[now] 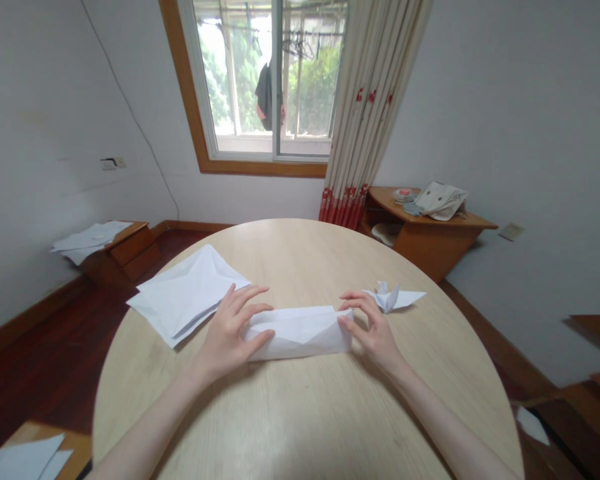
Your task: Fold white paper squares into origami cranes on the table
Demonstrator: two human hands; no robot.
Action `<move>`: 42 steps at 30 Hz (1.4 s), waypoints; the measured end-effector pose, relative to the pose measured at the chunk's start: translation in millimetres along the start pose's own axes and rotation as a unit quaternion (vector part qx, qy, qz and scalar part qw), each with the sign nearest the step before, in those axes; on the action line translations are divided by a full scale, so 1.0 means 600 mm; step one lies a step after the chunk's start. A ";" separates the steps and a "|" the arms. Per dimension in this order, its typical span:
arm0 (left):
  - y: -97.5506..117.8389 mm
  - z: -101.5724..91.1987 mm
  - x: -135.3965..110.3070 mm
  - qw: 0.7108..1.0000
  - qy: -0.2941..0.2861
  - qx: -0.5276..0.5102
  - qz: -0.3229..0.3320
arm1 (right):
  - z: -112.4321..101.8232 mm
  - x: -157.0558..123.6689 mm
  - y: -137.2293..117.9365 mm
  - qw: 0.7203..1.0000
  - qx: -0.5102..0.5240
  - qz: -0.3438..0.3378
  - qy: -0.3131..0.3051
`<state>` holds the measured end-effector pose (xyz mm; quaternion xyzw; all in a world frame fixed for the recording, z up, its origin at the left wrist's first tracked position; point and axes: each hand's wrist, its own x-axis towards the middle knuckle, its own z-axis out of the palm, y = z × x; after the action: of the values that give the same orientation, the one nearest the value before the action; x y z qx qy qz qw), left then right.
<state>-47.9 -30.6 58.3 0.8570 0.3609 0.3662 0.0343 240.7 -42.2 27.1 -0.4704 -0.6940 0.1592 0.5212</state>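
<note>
A folded sheet of white paper [300, 333] lies across the middle of the round table, with creases running over its long strip shape. My left hand [227, 333] holds its left end, thumb on the front and fingers curved behind. At the opposite end, my right hand [373, 330] pinches the upper right corner between thumb and fingers. Just beyond the right hand sits a folded paper crane [393, 298]. To the left of my left hand is a small stack of white paper sheets [185, 290], the top one creased.
The round wooden table [300, 413] has a curved edge all around. Behind it are a window [275, 80], a patterned curtain [365, 107] and a corner cabinet [430, 240] bearing a cloth bag [441, 200]. More papers lie on a low cabinet [133, 250] at left.
</note>
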 end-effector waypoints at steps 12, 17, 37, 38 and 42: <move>0.006 0.026 -0.009 0.989 -0.021 0.126 0.076 | 0.011 -0.012 0.006 0.982 -0.169 -0.079 -0.009; 0.008 0.041 -0.014 0.985 -0.054 0.150 0.071 | 0.020 -0.019 0.006 0.961 -0.245 -0.112 -0.062; 0.007 0.126 -0.043 0.980 -0.179 0.084 -0.023 | 0.073 -0.044 0.015 0.922 -0.280 -0.130 -0.233; 0.007 0.128 -0.044 0.980 -0.181 0.080 -0.029 | 0.075 -0.045 0.018 0.922 -0.278 -0.128 -0.235; 0.007 0.134 -0.045 0.978 -0.188 0.076 -0.048 | 0.079 -0.046 0.022 0.921 -0.273 -0.109 -0.256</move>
<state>-5.6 -34.6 -15.3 0.8923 0.4155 0.1681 0.0536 206.2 -45.3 -17.4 -0.4591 -0.8672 0.0207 0.1914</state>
